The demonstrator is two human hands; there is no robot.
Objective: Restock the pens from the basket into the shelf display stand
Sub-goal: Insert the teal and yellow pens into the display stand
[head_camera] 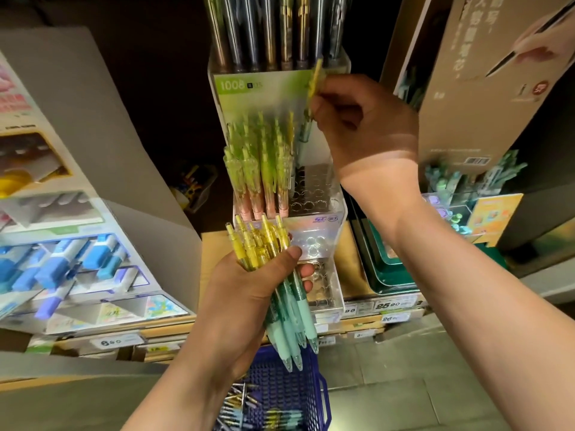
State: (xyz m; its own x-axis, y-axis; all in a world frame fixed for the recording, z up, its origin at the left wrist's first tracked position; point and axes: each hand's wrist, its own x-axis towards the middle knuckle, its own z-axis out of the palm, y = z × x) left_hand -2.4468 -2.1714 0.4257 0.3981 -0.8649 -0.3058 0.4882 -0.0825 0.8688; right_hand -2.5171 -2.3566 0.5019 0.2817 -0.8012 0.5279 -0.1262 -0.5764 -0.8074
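Left of the stand: a cardboard unit of blue-capped markers [62,262] stands on the shelf, close beside the display stand [323,287].
Right of the stand: a tall brown cardboard display [485,88] leans near the right hand; stacked green trays [392,269] sit under it, at the shelf's front edge.
Shelf front edge: price tags [385,304] run along it.
Stand, upper tier: dark pens [264,32] stand upright in a row.
Stand, middle tier: green-topped pens [258,169] fill its left side; the holes along its right edge show open.
Basket: the blue basket [280,393] sits below the shelf, under the left hand, with loose pens [242,399] in its bottom.
Bundle of pens: the bundle [289,321] lies across the stand's lower front tier, yellow tops up, teal grips pointing down toward the basket.
Single pen: one yellow pen [315,79] is upright and blurred at the middle tier's upper right corner.
Left hand: the left hand [245,293] is curled round the bundle, thumb across its front.
Right hand: the right hand [364,126] is raised, back toward the camera, fingertips pinching the single pen.
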